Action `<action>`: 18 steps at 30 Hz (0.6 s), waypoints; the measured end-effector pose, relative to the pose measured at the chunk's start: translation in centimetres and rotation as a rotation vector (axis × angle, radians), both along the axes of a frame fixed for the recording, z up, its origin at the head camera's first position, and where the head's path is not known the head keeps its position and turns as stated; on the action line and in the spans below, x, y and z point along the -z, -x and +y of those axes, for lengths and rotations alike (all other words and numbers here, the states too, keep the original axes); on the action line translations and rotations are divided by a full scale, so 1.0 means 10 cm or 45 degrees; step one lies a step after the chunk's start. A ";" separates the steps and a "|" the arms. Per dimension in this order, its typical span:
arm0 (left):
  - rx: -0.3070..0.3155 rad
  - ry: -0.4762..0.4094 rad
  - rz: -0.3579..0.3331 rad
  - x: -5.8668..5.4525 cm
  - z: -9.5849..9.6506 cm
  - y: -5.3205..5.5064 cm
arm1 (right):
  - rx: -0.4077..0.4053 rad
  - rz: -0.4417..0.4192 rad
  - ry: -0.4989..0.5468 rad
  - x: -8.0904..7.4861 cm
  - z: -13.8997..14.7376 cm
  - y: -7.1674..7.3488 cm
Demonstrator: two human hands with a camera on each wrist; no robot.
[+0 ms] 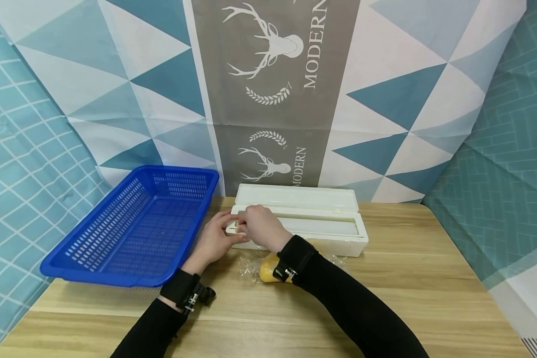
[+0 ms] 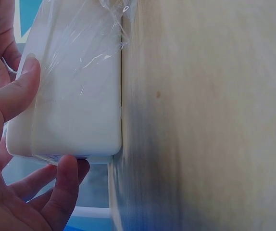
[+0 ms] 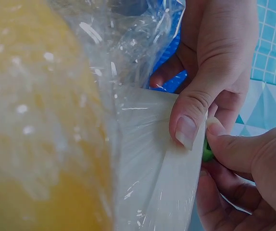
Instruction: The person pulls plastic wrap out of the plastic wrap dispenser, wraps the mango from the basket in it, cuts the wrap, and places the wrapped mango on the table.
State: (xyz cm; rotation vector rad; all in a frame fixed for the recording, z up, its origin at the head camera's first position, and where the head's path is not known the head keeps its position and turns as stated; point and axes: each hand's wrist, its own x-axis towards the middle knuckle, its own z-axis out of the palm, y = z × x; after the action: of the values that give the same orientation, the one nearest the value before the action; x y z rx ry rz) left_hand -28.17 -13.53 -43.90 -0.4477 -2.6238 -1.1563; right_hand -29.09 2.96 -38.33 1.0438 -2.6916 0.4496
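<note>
A long white cling film dispenser (image 1: 340, 248) lies on the table with its hinged lid (image 1: 295, 198) up. My left hand (image 1: 214, 239) grips its left end, thumb along the upper front edge and fingers around the end face. Over that same end, my right hand (image 1: 265, 227) pinches a small green piece (image 3: 207, 152) at the dispenser's edge, mostly hidden by the fingers. Clear film (image 2: 92, 36) hangs over the dispenser's front. Close in front, under my right wrist, lies a yellow rounded item (image 1: 267, 269) covered in clear film, partly hidden by the wrist strap.
A blue perforated basket (image 1: 109, 279) stands at the left, its right side close to my left forearm. The wood-grain table (image 1: 411, 278) carries everything. Behind it hangs a patterned backdrop (image 1: 273, 109), just past the dispenser's lid.
</note>
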 end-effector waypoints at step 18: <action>-0.005 -0.004 -0.022 -0.01 0.00 -0.01 | 0.023 -0.010 -0.003 0.01 0.07 0.00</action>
State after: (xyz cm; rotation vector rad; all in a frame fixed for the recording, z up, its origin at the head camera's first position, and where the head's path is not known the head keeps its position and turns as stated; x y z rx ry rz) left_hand -28.09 -13.51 -43.81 -0.4341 -2.6356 -1.1682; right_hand -29.04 3.66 -38.40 1.0195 -2.7071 0.4481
